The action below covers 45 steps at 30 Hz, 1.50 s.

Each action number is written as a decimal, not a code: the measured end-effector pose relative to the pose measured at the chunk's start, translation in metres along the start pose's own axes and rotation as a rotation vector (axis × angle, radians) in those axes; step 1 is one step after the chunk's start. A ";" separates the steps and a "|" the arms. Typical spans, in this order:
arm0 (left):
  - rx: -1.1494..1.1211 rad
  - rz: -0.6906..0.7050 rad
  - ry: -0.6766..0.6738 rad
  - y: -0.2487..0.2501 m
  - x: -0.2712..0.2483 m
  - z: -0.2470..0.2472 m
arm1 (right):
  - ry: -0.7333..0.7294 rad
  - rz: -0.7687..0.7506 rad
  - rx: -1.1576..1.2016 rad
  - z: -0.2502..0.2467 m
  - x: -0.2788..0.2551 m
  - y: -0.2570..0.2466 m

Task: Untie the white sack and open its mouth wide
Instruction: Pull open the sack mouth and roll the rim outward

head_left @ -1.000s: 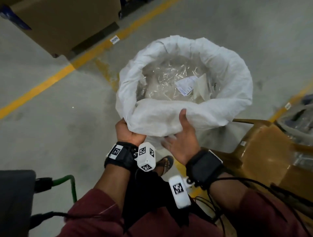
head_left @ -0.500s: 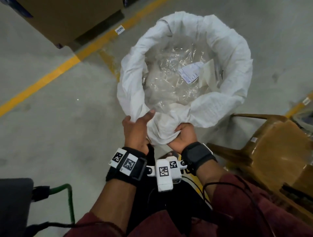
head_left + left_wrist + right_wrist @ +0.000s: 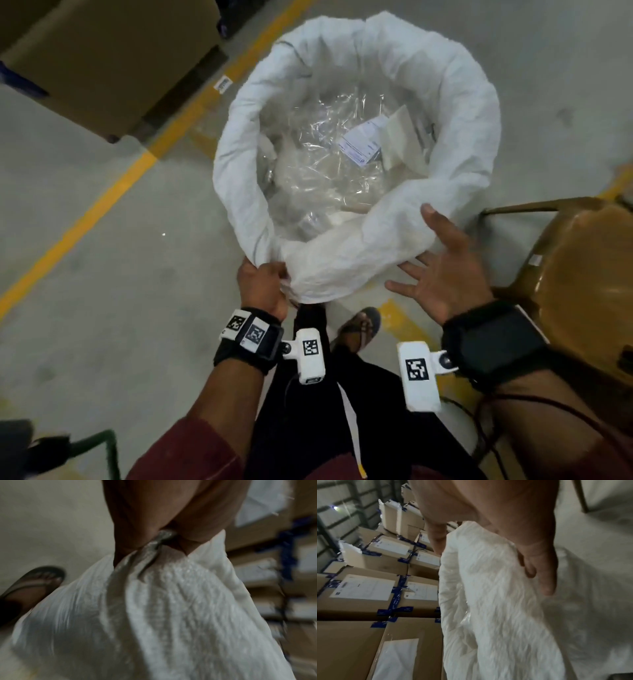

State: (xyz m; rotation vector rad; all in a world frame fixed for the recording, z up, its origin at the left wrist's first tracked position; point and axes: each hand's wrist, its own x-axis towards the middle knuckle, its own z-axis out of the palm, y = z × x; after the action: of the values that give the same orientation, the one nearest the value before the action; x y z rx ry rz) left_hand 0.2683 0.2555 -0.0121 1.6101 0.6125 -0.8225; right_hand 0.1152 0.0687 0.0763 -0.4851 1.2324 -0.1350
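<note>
The white woven sack (image 3: 455, 102) stands on the concrete floor with its mouth rolled down and spread in a wide ring. Clear plastic packets (image 3: 318, 161) and a white label (image 3: 363, 144) lie inside. My left hand (image 3: 262, 284) grips a bunch of the near rim; in the left wrist view the fabric (image 3: 171, 601) is pinched between thumb and fingers (image 3: 137, 534). My right hand (image 3: 442, 270) is spread flat, fingers straight, against the outside of the near right rim. Seen from the right wrist, the fingers (image 3: 544, 574) lie along the sack (image 3: 488, 588).
A brown plastic chair (image 3: 579, 267) stands close on the right. A cardboard box (image 3: 102, 58) sits at far left beyond a yellow floor line (image 3: 102, 202). Stacked taped cartons (image 3: 364, 588) show in the right wrist view. My sandalled foot (image 3: 359, 329) is under the sack's near edge.
My right hand let go of the bunched near rim and moved right, spreading flat. The near rim dropped and the mouth widened. The left hand kept its grip.
</note>
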 end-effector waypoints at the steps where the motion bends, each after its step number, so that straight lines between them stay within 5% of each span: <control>1: -0.098 -0.019 0.003 -0.002 0.000 0.001 | 0.028 -0.026 -0.037 0.013 0.004 0.003; 6: -0.399 -0.231 -0.176 0.004 -0.011 -0.002 | 0.318 -0.127 0.087 0.028 0.080 0.015; 9: -0.589 -0.264 -0.268 0.007 -0.016 -0.006 | 0.016 0.025 0.340 0.008 0.101 0.030; 12: -0.422 -0.253 -0.060 0.002 0.005 0.006 | -0.219 0.080 0.600 -0.009 0.104 0.050; 14: -0.068 -0.116 0.064 -0.001 0.003 0.015 | -0.241 0.060 0.608 -0.019 0.105 0.054; 16: 0.204 0.276 0.339 -0.008 -0.007 0.015 | -0.221 0.049 0.634 -0.029 0.108 0.054; 17: 0.404 0.616 0.295 -0.009 -0.015 0.014 | -0.200 0.065 0.626 -0.031 0.107 0.052; 19: 0.864 1.063 -0.173 -0.012 -0.032 0.019 | -0.164 0.075 0.572 -0.033 0.106 0.052; 20: 1.097 1.119 -0.398 -0.017 -0.034 0.025 | -0.183 0.082 0.547 -0.034 0.104 0.052; 22: 1.390 1.113 -0.564 -0.034 -0.034 0.041 | -0.187 0.089 0.509 -0.041 0.108 0.055; 26: 1.461 1.136 -0.441 -0.045 -0.022 0.072 | 0.161 -0.066 0.149 -0.048 0.088 0.039; 28: 1.496 1.211 -0.365 -0.050 -0.017 0.079 | 0.401 -0.355 -0.106 -0.060 0.070 0.023; 30: 1.479 1.278 -0.278 -0.058 -0.014 0.081 | 0.383 -0.604 -0.213 -0.061 0.059 0.006; 34: 1.272 1.292 -0.138 -0.082 -0.014 0.079 | 0.397 -0.643 -0.523 -0.025 0.091 -0.024; 36: 1.232 1.249 -0.160 -0.087 -0.016 0.080 | 0.486 -0.616 -0.400 -0.017 0.119 -0.044; 40: 1.352 1.044 -0.513 -0.076 -0.011 0.074 | 0.406 -0.313 -0.472 -0.031 0.139 -0.075; 43: 1.152 0.708 -0.877 -0.028 -0.008 0.067 | 0.264 -0.241 -0.329 -0.043 0.125 -0.075; 45: 0.982 0.485 -0.935 0.022 -0.016 0.072 | 0.205 -0.148 -0.073 -0.044 0.123 -0.075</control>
State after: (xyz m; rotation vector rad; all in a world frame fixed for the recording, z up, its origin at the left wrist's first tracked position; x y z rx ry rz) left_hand 0.2621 0.1815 0.0083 1.8049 -0.9528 -1.4443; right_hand 0.1281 -0.0537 -0.0096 -0.6380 1.4045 -0.2718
